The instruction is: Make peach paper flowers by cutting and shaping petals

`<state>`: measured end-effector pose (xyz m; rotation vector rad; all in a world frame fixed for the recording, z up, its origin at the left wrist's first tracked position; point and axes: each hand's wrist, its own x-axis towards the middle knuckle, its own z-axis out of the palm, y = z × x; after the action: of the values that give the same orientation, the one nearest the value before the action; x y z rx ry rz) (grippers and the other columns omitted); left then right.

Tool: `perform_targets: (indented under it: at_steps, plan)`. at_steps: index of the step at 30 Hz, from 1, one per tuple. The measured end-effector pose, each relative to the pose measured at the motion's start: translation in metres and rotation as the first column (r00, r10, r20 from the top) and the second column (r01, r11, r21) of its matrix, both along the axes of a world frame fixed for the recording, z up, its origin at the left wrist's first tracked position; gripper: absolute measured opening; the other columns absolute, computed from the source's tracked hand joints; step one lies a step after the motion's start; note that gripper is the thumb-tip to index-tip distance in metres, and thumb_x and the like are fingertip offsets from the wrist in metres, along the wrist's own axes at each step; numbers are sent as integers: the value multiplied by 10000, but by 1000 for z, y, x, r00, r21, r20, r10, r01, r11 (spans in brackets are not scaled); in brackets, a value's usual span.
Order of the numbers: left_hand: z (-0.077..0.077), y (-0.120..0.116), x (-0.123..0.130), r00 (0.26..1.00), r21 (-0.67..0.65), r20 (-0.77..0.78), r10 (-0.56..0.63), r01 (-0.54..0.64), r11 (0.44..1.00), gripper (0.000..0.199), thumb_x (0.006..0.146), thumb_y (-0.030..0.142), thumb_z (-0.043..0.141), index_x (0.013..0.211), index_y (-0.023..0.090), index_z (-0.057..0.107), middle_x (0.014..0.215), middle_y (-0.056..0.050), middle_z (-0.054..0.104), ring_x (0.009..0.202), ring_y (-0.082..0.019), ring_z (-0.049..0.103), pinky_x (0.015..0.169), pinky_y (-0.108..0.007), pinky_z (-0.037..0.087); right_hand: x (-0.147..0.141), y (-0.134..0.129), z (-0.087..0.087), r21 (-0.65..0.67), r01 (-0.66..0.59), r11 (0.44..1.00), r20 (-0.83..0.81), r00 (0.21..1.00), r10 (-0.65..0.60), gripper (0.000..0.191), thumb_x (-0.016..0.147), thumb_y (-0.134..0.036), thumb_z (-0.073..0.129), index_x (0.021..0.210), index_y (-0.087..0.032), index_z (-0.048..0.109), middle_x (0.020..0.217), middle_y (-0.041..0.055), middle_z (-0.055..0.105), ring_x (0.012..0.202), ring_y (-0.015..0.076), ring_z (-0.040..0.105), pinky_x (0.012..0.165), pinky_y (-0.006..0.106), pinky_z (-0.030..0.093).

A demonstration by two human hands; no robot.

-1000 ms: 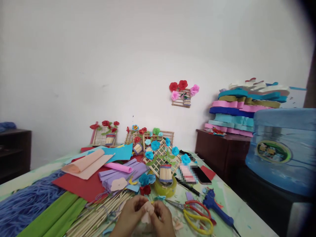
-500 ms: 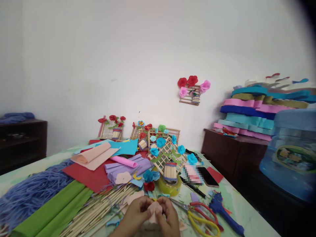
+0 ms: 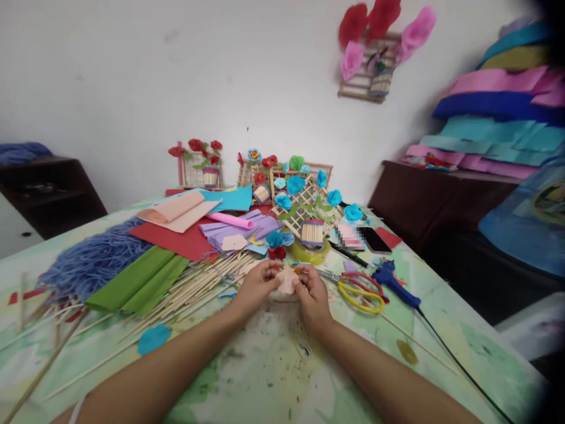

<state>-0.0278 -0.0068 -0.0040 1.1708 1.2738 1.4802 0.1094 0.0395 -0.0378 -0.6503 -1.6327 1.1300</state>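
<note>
A small pale pink piece of crepe paper (image 3: 288, 281) with wavy edges is held up between my two hands, above the table. My left hand (image 3: 260, 285) pinches its left edge between thumb and fingers. On the right edge, my right hand (image 3: 314, 292) grips the same piece, thumb in front. Just beyond my fingers lies a dark red paper flower (image 3: 277, 253), beside blue paper flowers (image 3: 276, 238). Scissors with red and yellow handles (image 3: 359, 294) rest to the right of my right hand. A bundle of thin wooden sticks (image 3: 198, 288) lies left of my left hand.
A blue glue gun (image 3: 399, 284) trails its cable along the right. Behind stands a stick lattice with blue flowers (image 3: 312, 203), near a roll of yellowish tape (image 3: 311, 253) and a phone (image 3: 374, 240). Green paper (image 3: 136, 280) and blue yarn (image 3: 97, 256) lie left.
The camera has tilted down, so the scene sits higher and both forearms and the near tabletop now show. Both hands still hold the pink paper.
</note>
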Motion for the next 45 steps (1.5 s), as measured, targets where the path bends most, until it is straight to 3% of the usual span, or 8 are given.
perform_targets:
  at_steps: [5,10,17,27,35,40,42,45]
  plan:
    - [3,-1,-1,1000,-21,19,-3,4,1000,346,638,230,662,947,144,532,679,15,567,627,-117,533,574,-223,397,0,0,1,53,-4,999,-2,1000,4,269,807,-235,519,1075,-208,506,778,11,599,716,153,541,665,281,424]
    - [2,-1,-3,1000,27,-23,6,-5,1000,203,679,240,648,802,173,500,661,45,515,592,-86,483,542,-199,363,1,1,4,147,87,985,49,994,-96,150,779,-213,536,897,-204,630,810,28,620,729,160,547,690,292,433]
    - [3,-3,-4,998,56,-55,1,2,998,126,691,226,639,771,159,569,726,17,560,652,-99,513,592,-211,402,3,-1,12,203,133,970,65,987,-149,157,750,-219,594,888,-199,668,812,37,637,712,158,551,683,294,449]
    - [0,0,-5,994,17,-94,-50,51,999,269,667,288,704,883,134,660,753,-49,663,688,-149,598,653,-265,458,2,3,12,179,156,971,2,987,-159,164,691,-176,676,850,-217,679,805,23,643,696,151,564,688,298,464]
    - [-1,-1,-10,928,121,-371,27,19,992,223,729,304,647,894,157,675,743,-45,655,667,-152,593,616,-262,458,3,7,12,259,190,947,0,980,-197,39,681,-182,702,697,-215,689,779,24,581,797,176,551,743,321,433]
    - [4,-1,-12,839,250,-527,135,1,968,110,745,271,629,782,184,684,832,-55,648,800,-171,593,750,-298,453,3,8,12,258,205,944,30,975,-220,19,680,-221,714,689,-216,698,821,28,543,830,178,543,761,319,431]
    - [5,-1,-13,827,282,-538,162,-4,959,98,735,273,637,731,186,682,879,-61,643,855,-180,585,793,-307,442,3,8,12,271,197,942,49,975,-218,12,699,-233,700,698,-222,698,822,27,569,838,180,549,774,323,428]
    - [6,1,-13,886,175,-456,87,-6,985,138,723,304,639,735,171,672,816,-57,648,763,-172,585,709,-293,457,3,8,12,267,164,950,51,982,-184,35,735,-235,660,717,-219,685,805,26,618,827,178,567,783,325,429]
